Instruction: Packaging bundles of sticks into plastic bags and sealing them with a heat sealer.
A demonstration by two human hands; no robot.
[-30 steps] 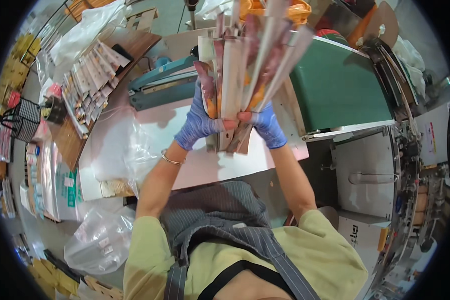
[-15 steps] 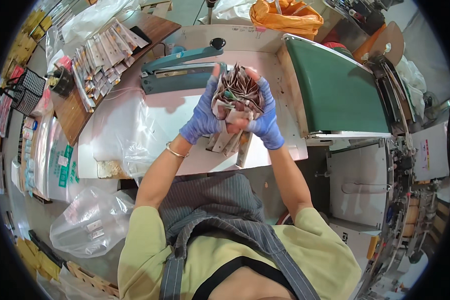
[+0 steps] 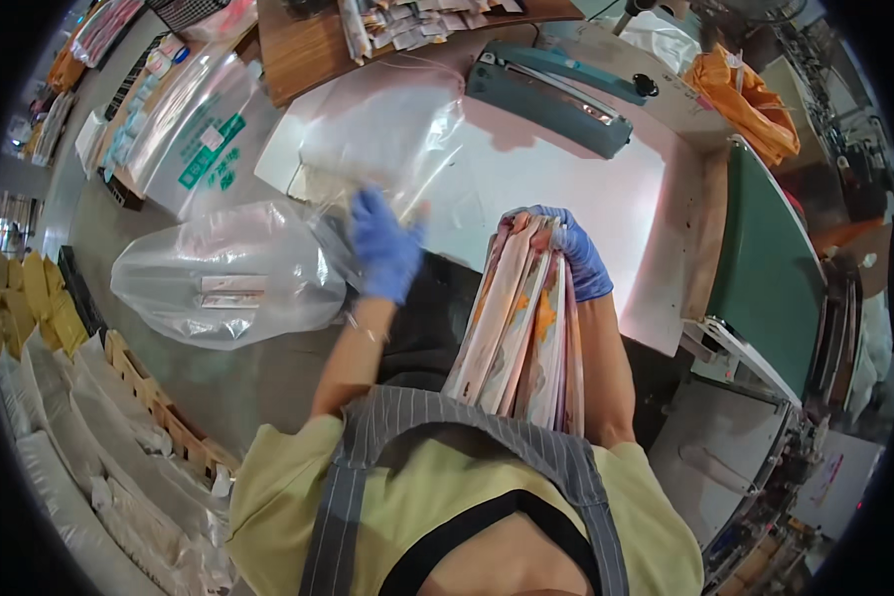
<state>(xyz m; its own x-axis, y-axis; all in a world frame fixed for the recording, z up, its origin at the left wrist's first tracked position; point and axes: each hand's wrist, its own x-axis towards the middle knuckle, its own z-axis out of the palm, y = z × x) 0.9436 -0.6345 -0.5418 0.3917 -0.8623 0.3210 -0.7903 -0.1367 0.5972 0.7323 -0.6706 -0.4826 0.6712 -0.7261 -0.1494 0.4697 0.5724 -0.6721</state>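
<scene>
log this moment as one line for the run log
left hand: on clear plastic bag, grip unclear | right hand: holds stack of flat packets | surface: white table, teal heat sealer behind

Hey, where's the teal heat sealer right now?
In the head view, the teal heat sealer lies at the far edge of the white table, upper centre, beyond the right hand gripping the stack of packets, left of the orange bag.

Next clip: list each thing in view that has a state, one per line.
Left hand: gloved, reaching onto the clear bags on the table.
Right hand: gloved, gripping a packet stack, held upright.
Heat sealer: arm down, untouched.
Big clear bag: hanging beside the table, a few packets inside.
Orange bag: crumpled.
</scene>
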